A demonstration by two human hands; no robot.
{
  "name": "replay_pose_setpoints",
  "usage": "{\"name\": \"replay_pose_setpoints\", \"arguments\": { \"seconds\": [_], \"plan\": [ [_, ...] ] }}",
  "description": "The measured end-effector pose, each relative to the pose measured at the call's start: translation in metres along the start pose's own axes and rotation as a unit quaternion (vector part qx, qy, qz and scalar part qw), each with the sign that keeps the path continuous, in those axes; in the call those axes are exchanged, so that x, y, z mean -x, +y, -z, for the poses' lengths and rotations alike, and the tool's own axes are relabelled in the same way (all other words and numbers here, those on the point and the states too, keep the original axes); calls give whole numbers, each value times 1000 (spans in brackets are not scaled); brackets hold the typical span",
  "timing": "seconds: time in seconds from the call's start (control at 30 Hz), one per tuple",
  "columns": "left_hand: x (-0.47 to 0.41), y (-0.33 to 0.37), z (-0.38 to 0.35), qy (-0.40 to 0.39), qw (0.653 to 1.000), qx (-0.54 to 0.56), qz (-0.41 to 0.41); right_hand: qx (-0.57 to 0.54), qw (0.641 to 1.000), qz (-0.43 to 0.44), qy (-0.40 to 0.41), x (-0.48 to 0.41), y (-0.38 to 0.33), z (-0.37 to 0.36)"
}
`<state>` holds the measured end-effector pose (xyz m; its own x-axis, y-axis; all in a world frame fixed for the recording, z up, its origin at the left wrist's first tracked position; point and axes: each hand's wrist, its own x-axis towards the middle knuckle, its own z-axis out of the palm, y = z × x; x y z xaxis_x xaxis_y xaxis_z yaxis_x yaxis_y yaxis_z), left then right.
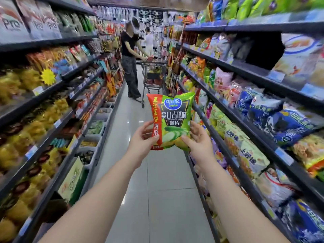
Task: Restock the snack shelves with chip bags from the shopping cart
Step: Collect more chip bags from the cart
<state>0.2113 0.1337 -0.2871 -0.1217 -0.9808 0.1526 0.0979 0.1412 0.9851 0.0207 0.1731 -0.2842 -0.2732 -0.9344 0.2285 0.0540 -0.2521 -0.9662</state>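
A green chip bag (172, 118) with a red side strip and cucumber slices printed on it is held upright in front of me, in the middle of the aisle. My left hand (142, 137) grips its lower left edge, thumb on the front. My right hand (197, 137) holds its lower right corner, thumb on the front, fingers behind. A shopping cart (153, 79) stands farther down the aisle beyond the bag. The snack shelves (245, 120) on the right are packed with chip bags.
A person in a black top (130, 58) stands at the cart's left, hands on it. Shelves of snacks (52, 106) line the left side too. A dark gap (263, 50) shows on an upper right shelf. Grey tiled floor (157, 190) runs between the shelves.
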Motion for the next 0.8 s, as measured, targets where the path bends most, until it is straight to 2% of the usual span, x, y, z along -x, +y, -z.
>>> {"name": "replay_pose_setpoints", "arguments": {
  "seconds": [0.23, 0.37, 0.53, 0.8],
  "plan": [
    [-192, 31, 17, -42, 997, -26, -57, 8, 999, 41, 28, -177, -7, -44],
    [-305, 60, 6, -81, 993, -39, -83, 21, 995, 63, 72, -274, -30, -58],
    [-438, 92, -34, -134, 982, -48, -123, 53, 986, 99, 125, -389, -61, -44],
    [-617, 110, -127, -173, 971, -37, -164, 138, 962, 153, 179, -553, -90, 7]
  ]
}}
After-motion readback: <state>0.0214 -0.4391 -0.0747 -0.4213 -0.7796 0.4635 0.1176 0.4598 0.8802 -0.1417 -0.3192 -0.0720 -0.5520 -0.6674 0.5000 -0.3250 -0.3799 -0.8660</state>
